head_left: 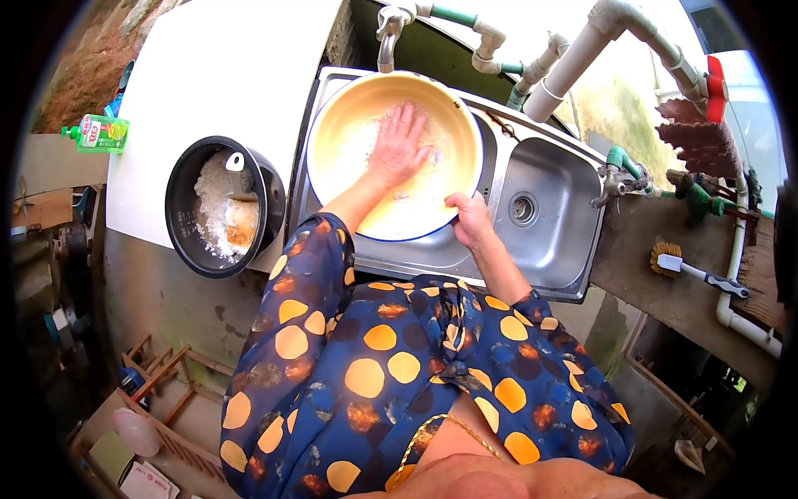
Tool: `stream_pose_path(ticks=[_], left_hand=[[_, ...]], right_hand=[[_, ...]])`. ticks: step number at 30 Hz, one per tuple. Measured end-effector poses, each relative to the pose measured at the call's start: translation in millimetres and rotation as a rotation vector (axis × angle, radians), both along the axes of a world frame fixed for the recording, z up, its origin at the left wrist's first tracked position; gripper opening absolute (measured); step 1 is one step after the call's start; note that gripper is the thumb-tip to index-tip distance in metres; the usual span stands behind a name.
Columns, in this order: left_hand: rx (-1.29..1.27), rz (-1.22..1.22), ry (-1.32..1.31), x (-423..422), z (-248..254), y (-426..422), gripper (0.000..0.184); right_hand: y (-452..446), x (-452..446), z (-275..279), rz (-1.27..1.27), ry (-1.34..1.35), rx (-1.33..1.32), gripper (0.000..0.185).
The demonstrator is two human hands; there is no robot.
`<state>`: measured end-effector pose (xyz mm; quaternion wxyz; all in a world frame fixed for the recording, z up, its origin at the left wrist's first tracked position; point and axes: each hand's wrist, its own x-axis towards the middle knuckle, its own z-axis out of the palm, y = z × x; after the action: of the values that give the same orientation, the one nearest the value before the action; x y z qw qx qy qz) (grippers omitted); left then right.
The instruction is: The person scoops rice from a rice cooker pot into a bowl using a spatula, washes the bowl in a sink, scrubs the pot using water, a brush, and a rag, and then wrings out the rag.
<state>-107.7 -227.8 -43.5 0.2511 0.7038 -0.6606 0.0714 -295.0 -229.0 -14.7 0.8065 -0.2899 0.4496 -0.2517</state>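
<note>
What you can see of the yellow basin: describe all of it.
The basin is wide, round and yellow inside with a thin dark blue rim; it looks like enamelled metal. Small dark marks show at its far right rim. Whitish matter lies inside; liquid or residue, I cannot tell. It sits open side up over the left part of the steel sink, near the faucet. The left grip spreads inside, palm down; the right grip holds the near right rim.

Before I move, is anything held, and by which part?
The right hand holds the yellow enamel basin by its near right rim. The left hand lies spread inside it, palm hidden; no grip shows.
</note>
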Motion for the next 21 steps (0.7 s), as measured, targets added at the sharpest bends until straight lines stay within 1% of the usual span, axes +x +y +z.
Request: stream_pose_path(ticks=[2, 3, 5, 6, 8, 9, 10, 12, 13, 14, 16, 17, 18, 20, 21], left_hand=[[0.03, -0.089, 0.098, -21, 2, -3, 0.056], [0.03, -0.091, 0.1, -29, 1, -4, 0.056], [0.023, -0.272, 0.177, -36, 1, -5, 0.058], [0.022, -0.272, 0.176, -36, -4, -3, 0.058], [0.051, -0.556, 0.005, -33, -14, 2, 0.06], [0.047, -0.58, -0.079, -31, -7, 3, 0.061], [0.047, -0.582, -0.079, -31, 0, 1, 0.061], [0.121, -0.346, 0.016, -30, 15, -1, 0.061], [0.034, -0.262, 0.058, -35, 14, -6, 0.061], [0.031, -0.264, 0.056, -41, 13, -10, 0.061], [-0.074, -0.196, 0.286, -52, 16, -13, 0.058], [-0.091, -0.174, 0.321, -53, 18, -15, 0.056], [-0.092, -0.175, 0.321, -55, 19, -18, 0.056], [-0.163, 0.002, 0.219, -59, 20, -23, 0.056], [-0.163, 0.005, 0.219, -61, 18, -23, 0.056]], right_hand=[[0, 0, 1, 0.018, -0.018, -0.019, 0.036], [-1, -3, -1, 0.016, -0.015, -0.019, 0.036], [-3, -5, -7, 0.023, -0.022, -0.025, 0.039], [-3, -6, -7, 0.023, -0.023, -0.026, 0.039], [-2, -10, -8, -0.001, -0.062, -0.006, 0.04], [-1, -10, -5, -0.005, -0.062, -0.006, 0.04], [0, -10, -1, -0.02, -0.061, -0.01, 0.04], [-2, -9, 1, -0.035, -0.062, -0.015, 0.04], [-5, -8, -1, -0.022, -0.058, -0.038, 0.039], [-7, -7, -2, -0.008, -0.053, -0.061, 0.039], [-10, -9, -1, 0.007, -0.053, -0.06, 0.037], [-11, -10, 0, 0.019, -0.053, -0.057, 0.036], [-12, -9, 1, 0.018, -0.052, -0.059, 0.036], [-11, -7, 3, 0.033, -0.043, -0.068, 0.035], [-11, -8, 3, 0.036, -0.042, -0.068, 0.035]])
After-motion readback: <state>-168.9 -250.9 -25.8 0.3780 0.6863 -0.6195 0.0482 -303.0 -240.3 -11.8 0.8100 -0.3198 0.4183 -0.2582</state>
